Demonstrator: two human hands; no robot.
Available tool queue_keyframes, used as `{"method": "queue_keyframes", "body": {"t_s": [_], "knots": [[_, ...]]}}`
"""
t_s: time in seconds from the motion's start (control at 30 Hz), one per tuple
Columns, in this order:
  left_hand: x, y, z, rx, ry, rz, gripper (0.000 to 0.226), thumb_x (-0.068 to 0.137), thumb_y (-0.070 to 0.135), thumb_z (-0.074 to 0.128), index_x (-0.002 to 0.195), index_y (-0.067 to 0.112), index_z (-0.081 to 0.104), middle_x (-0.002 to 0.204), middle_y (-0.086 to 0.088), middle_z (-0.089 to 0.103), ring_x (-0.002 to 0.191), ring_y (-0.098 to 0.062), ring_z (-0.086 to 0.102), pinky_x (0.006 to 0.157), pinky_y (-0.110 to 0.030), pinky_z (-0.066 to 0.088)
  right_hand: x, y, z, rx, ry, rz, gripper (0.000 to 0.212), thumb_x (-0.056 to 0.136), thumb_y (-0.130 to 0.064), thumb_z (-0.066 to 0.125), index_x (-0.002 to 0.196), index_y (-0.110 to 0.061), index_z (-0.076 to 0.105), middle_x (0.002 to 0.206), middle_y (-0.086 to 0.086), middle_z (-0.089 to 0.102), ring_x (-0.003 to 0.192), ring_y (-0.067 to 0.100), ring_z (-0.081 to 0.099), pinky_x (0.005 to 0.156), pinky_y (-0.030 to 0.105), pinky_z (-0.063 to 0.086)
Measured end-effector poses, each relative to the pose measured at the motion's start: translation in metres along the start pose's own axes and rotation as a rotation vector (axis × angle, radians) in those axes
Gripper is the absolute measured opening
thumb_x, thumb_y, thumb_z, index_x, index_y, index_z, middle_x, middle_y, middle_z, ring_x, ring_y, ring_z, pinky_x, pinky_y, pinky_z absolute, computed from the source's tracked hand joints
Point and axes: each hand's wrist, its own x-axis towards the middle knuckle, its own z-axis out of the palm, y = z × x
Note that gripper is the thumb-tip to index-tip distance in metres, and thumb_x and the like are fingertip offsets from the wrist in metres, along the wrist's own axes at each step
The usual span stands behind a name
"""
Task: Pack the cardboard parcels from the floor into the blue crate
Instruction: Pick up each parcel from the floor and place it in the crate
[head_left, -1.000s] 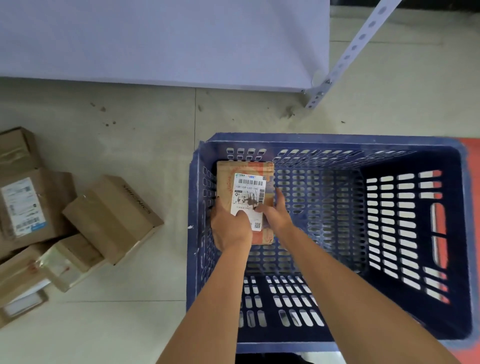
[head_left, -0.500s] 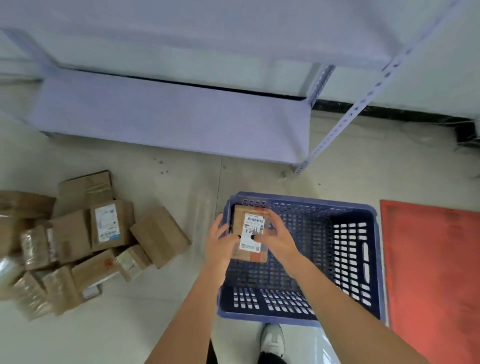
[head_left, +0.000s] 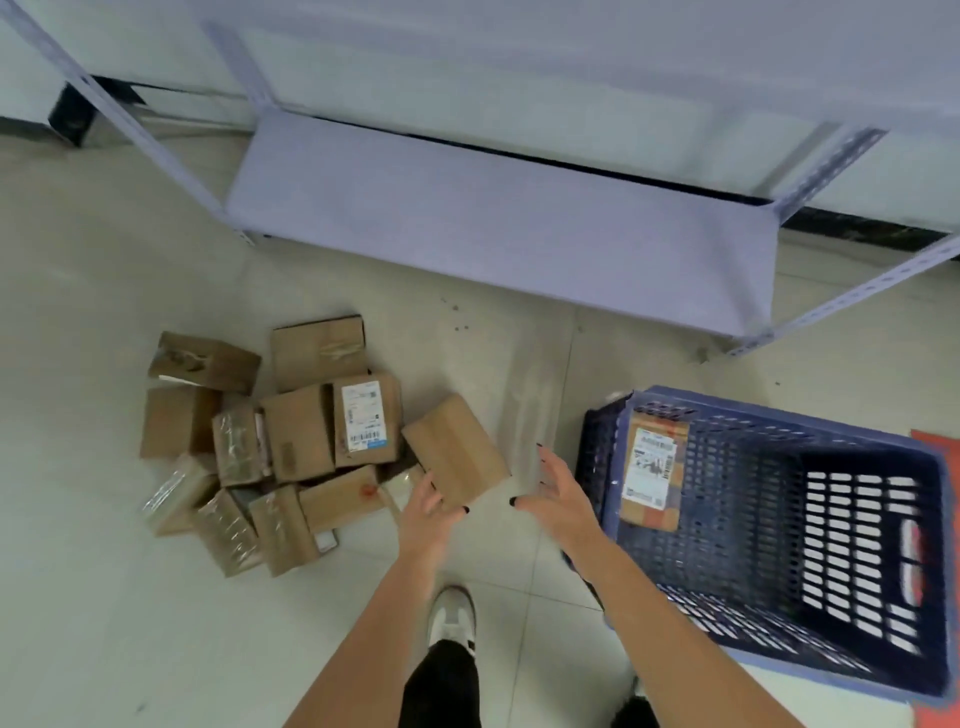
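The blue crate (head_left: 857, 431) sits on the floor at the right. One labelled cardboard parcel (head_left: 652, 475) stands upright against its inner left wall. A heap of several cardboard parcels (head_left: 291, 447) lies on the floor at the left. The nearest one, a plain brown parcel (head_left: 454, 451), is tilted at the heap's right edge. My left hand (head_left: 428, 512) touches that parcel's near corner with fingers spread. My right hand (head_left: 558, 493) hovers open between the plain parcel and the crate, holding nothing.
A grey metal shelving rack (head_left: 493, 218) with its low shelf stands behind the parcels and crate. A red mat (head_left: 935, 441) lies past the crate's right side. My shoe (head_left: 452, 618) and dark trouser leg are on the tiled floor below my hands.
Both hands let go of the labelled parcel, which stays inside the crate. They swung left out of the crate to the heap, and the view rose and shifted left.
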Motion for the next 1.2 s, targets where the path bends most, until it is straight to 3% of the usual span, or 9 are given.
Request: {"method": "queue_keyframes", "body": {"t_s": [0.2,0.37,0.47,0.6,0.63,0.77,0.87,1.0,1.2], "knots": [[0.07,-0.017,-0.04,0.005,0.035,-0.068,0.068,0.084,0.004,0.061,0.143,0.02,0.031,0.144,-0.01,0.042,0.128,-0.026,0.045,0.097,-0.032,0.037,0.069,0.029,0.054,-0.092,-0.031,0.004,0.073,0.076,-0.008,0.07,0.136,-0.029,0.035,0.121,-0.009,0.046,0.096,0.001,0.048,0.077,0.014,0.038],[0.162,-0.008,-0.035,0.058,0.07,-0.038,0.062,0.088,0.007,0.055,0.144,0.014,0.03,0.145,-0.007,0.039,0.129,-0.022,0.043,0.097,-0.031,0.035,0.15,0.051,0.069,-0.132,-0.027,0.045,0.075,0.076,-0.007,0.068,0.139,-0.031,0.034,0.129,-0.005,0.042,0.101,0.009,0.043,0.062,0.011,0.036],[0.212,-0.007,-0.024,0.053,0.109,-0.095,0.064,0.088,0.01,0.053,0.146,0.015,0.025,0.146,-0.009,0.036,0.128,-0.026,0.042,0.103,-0.036,0.034,0.202,0.06,0.073,-0.218,0.012,0.046,0.077,0.076,-0.012,0.068,0.14,-0.035,0.032,0.141,-0.001,0.04,0.112,0.014,0.044,0.076,0.02,0.037],[0.247,-0.016,-0.009,0.125,0.108,-0.172,0.016,0.09,0.011,0.049,0.104,0.005,0.053,0.094,-0.007,0.054,0.075,-0.016,0.049,0.066,-0.026,0.039,0.25,0.065,0.076,-0.416,0.039,0.056,0.079,0.079,-0.02,0.065,0.145,-0.032,0.023,0.145,0.005,0.039,0.122,0.026,0.047,0.083,0.028,0.039],[0.253,-0.019,-0.005,0.199,0.109,-0.146,0.014,0.09,0.01,0.047,0.101,0.007,0.055,0.093,-0.008,0.056,0.075,-0.017,0.051,0.064,-0.025,0.039,0.258,0.066,0.078,-0.463,0.032,0.069,0.079,0.08,-0.021,0.063,0.146,-0.031,0.02,0.143,0.007,0.041,0.12,0.028,0.049,0.082,0.029,0.04],[0.274,-0.031,0.008,0.339,0.153,-0.09,0.042,0.092,0.016,0.044,0.132,0.002,0.045,0.132,-0.017,0.046,0.119,-0.032,0.049,0.103,-0.038,0.041,0.276,0.078,0.085,-0.558,-0.027,0.124,0.08,0.083,-0.021,0.059,0.148,-0.026,0.013,0.14,0.009,0.044,0.11,0.028,0.053,0.083,0.03,0.043],[0.276,-0.034,0.013,0.29,0.183,-0.119,0.043,0.092,0.016,0.045,0.132,0.0,0.044,0.135,-0.019,0.044,0.123,-0.034,0.046,0.105,-0.044,0.04,0.277,0.082,0.089,-0.556,-0.046,0.15,0.081,0.084,-0.022,0.059,0.149,-0.02,0.011,0.142,0.006,0.041,0.115,0.029,0.052,0.096,0.035,0.045],[0.252,-0.028,0.018,0.242,0.243,-0.107,0.048,0.092,0.018,0.043,0.136,0.004,0.033,0.134,-0.019,0.043,0.122,-0.034,0.044,0.104,-0.044,0.039,0.257,0.068,0.084,-0.484,0.025,0.184,0.072,0.082,-0.029,0.058,0.144,-0.016,0.024,0.121,0.006,0.054,0.093,0.024,0.055,0.081,0.032,0.045],[0.169,0.016,0.024,0.156,0.161,-0.01,0.062,0.087,0.02,0.052,0.144,0.017,0.026,0.137,-0.012,0.045,0.118,-0.03,0.05,0.101,-0.043,0.042,0.185,0.014,0.054,-0.322,0.1,0.09,0.057,0.086,-0.042,0.044,0.14,-0.024,0.033,0.124,0.004,0.053,0.084,0.015,0.052,0.07,0.027,0.038]]}}
